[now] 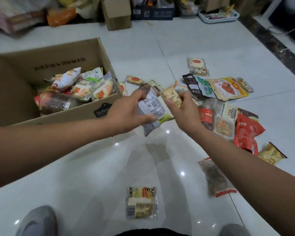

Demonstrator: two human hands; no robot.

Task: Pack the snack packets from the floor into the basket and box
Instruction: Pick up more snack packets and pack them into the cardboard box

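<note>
Head view — left hand [126, 114] grips packet [153, 106] lengthwise near-to-far, right hand [186, 114] pinches cracker bar [172, 96]

Bare hands [124, 116] [186, 114] & forearms [49, 147]; grey fabric [36, 220] btm L/R, black garment [152, 233] centre.

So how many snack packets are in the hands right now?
2: a grey-and-white foil packet gripped in the left hand, a clear speckled-cracker packet pinched in the right hand. More may hide behind them.
</note>
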